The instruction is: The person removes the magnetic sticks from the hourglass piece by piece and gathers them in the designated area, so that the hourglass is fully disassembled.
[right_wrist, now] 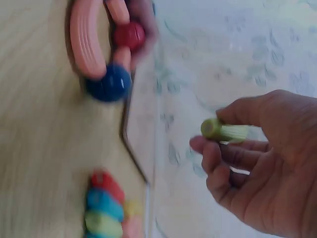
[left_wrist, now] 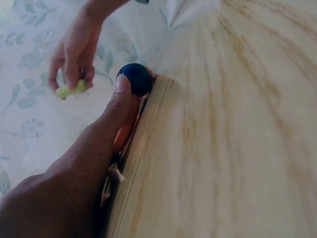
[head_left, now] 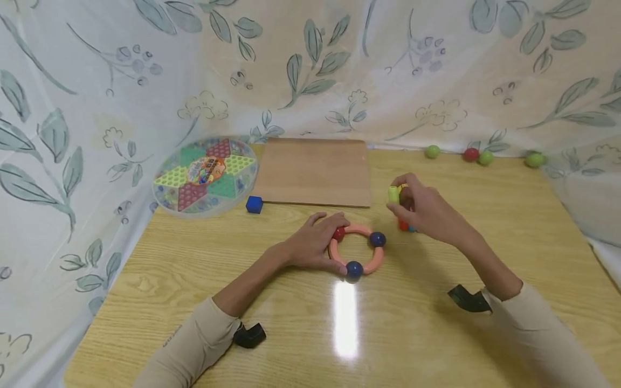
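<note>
A ring of curved pink rods (head_left: 358, 229) joined by one red ball and two dark blue balls (head_left: 354, 270) lies on the wooden table. My left hand (head_left: 315, 241) holds its left side, fingers over the red ball and thumb against the near blue ball (left_wrist: 136, 79). Raised to the right of the ring, my right hand (head_left: 429, 213) pinches a short yellow-green rod (right_wrist: 223, 131) between thumb and fingertips. Below it, red, blue, green and yellow rods (right_wrist: 105, 206) lie side by side on the table, partly hidden by that hand in the head view.
Behind the ring lies a flat brown board (head_left: 312, 171), with a small blue cube (head_left: 254, 205) at its near left corner. A round Chinese checkers board (head_left: 194, 144) is at the far left. Several green and red balls (head_left: 470, 154) sit along the back edge by the patterned cloth.
</note>
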Demonstrator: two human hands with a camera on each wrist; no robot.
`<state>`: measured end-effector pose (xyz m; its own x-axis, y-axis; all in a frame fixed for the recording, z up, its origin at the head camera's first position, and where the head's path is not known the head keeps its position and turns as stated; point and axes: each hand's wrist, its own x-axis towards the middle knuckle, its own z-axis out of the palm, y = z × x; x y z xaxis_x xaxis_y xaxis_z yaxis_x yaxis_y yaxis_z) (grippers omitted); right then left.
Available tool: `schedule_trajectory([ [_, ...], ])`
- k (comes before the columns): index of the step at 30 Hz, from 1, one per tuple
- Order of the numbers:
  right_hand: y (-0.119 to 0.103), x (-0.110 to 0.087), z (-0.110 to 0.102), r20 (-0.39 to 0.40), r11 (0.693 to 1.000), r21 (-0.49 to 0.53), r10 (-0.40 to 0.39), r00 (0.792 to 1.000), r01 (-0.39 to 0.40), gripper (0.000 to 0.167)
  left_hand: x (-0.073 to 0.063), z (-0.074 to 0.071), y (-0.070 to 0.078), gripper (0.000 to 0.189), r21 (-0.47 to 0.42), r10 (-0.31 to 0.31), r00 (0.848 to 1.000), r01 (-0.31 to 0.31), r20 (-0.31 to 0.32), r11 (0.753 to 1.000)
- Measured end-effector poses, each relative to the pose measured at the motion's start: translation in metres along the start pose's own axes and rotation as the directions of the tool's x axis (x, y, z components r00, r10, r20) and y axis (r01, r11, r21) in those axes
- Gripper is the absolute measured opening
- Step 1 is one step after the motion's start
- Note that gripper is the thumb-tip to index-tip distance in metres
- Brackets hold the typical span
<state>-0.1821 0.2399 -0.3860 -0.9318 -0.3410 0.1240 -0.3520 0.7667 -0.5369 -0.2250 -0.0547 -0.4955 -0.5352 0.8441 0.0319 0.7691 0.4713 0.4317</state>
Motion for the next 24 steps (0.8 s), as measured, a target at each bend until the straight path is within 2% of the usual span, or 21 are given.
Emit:
schedule_trajectory([
  [4,0.021,-0.010,-0.021,0.003,0.987,-0.081,0.139,0.990,-0.138,0.048,0.000,0.000,0.000,0.105,-0.008,-0.001,1.000,0.001,0.006,1.000],
  [7,0.043,-0.017,-0.034,0.040,0.961,-0.107,0.259,0.965,-0.254,0.053,0.000,0.000,0.000,0.106,-0.010,-0.006,1.000,0.006,0.007,1.000],
  [10,0.068,-0.024,-0.041,0.085,0.937,-0.141,0.333,0.939,-0.320,0.055,0.001,0.000,-0.001,0.106,-0.009,-0.008,1.000,0.008,0.007,1.000],
  [16,0.102,-0.035,-0.040,0.195,0.911,-0.182,0.402,0.894,-0.370,0.056,0.001,-0.001,-0.001,0.106,-0.019,-0.012,1.000,0.012,0.015,1.000],
  [24,0.112,-0.036,-0.032,0.219,0.904,-0.186,0.420,0.881,-0.384,0.054,0.001,-0.001,0.000,0.105,-0.019,-0.008,1.000,0.009,0.014,1.000],
])
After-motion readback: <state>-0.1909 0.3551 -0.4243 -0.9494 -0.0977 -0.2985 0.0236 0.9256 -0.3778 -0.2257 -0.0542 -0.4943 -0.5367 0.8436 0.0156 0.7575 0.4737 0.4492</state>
